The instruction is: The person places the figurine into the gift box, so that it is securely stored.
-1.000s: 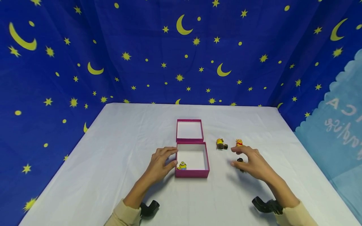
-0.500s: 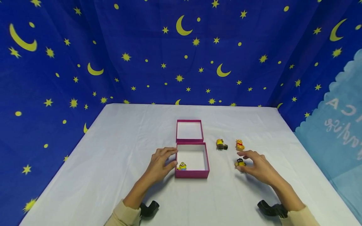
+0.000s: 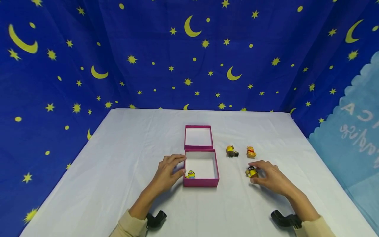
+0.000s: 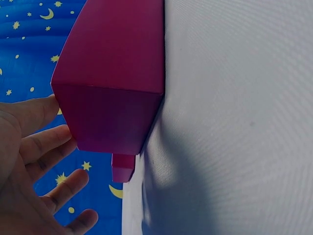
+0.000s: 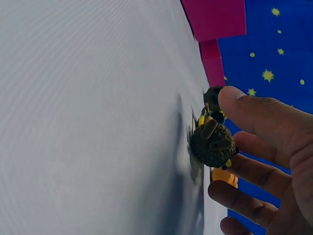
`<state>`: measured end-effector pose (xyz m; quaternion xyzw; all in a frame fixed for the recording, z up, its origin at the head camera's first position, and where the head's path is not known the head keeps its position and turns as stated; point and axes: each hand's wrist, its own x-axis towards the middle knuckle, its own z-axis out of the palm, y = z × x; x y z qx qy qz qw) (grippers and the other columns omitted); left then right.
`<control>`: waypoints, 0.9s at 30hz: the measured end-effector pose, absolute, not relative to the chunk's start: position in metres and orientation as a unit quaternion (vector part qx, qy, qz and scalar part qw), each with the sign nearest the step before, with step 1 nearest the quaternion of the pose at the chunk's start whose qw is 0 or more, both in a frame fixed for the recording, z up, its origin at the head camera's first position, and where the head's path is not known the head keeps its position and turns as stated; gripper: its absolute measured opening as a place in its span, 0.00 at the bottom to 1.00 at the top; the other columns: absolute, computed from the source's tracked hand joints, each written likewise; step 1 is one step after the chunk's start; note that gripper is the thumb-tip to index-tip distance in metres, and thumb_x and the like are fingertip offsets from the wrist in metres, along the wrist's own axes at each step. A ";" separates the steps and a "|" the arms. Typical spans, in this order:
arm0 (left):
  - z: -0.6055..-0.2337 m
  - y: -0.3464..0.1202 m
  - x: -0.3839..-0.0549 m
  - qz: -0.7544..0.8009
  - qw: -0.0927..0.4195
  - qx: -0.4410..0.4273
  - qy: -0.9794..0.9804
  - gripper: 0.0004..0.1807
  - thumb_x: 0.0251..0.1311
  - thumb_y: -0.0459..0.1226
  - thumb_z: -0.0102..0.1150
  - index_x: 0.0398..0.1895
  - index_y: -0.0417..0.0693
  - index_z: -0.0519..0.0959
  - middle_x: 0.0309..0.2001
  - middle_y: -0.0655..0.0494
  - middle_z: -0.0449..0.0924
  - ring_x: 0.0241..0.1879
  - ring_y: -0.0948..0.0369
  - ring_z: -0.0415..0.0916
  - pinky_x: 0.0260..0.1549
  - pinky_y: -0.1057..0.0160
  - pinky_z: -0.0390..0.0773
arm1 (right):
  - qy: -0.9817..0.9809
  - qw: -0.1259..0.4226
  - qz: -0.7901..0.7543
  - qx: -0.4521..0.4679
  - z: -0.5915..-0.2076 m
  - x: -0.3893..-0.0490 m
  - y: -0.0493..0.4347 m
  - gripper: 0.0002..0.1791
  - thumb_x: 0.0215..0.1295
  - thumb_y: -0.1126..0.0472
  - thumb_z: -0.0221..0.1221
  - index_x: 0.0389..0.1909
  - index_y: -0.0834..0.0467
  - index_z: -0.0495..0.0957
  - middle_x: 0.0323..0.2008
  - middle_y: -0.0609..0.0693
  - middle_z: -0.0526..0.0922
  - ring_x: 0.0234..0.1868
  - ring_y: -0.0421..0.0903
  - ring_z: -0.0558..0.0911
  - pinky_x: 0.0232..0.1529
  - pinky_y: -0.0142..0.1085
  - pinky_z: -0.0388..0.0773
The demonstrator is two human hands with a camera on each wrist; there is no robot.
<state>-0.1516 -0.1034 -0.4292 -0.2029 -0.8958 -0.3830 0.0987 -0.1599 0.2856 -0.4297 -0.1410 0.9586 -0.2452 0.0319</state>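
My left hand rests on the left side of a magenta box, its fingertips at the rim. A small yellow minion figurine stands inside the box at the front left. In the left wrist view the fingers are spread loosely beside the box wall. My right hand is around another minion figurine with dark goggles and a brown furry lower part, lying on the table. Thumb and index finger stand apart on either side of it; the right wrist view shows its brown underside close to the fingers.
A magenta lid lies inside-up behind the box. Right of it lie a yellow-and-brown figurine and an orange bear figurine in a red shirt. All sit on a white-covered table before a blue star-patterned cloth.
The right hand has moved right and slightly nearer, then lowered its thumb and index finger around the goggled minion figurine. The left hand has stayed at the box.
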 end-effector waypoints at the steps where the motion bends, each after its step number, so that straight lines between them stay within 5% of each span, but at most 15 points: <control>1: -0.429 -0.103 -0.152 -0.383 0.099 -0.202 -0.896 0.21 0.57 0.37 0.62 0.56 0.45 0.77 0.57 0.56 0.75 0.56 0.51 0.67 0.51 0.48 0.61 | 0.959 0.031 -0.244 -0.143 -0.430 -0.160 0.286 0.32 0.51 0.52 0.68 0.58 0.57 0.74 0.48 0.54 0.80 0.50 0.53 0.75 0.49 0.49 0.61; 27: -0.429 -0.104 -0.151 -0.384 0.096 -0.207 -0.894 0.22 0.57 0.37 0.62 0.56 0.45 0.77 0.58 0.54 0.75 0.57 0.50 0.66 0.52 0.47 0.61 | 0.964 0.004 -0.228 -0.138 -0.437 -0.157 0.295 0.29 0.51 0.52 0.69 0.54 0.57 0.76 0.43 0.50 0.80 0.46 0.49 0.76 0.47 0.47 0.62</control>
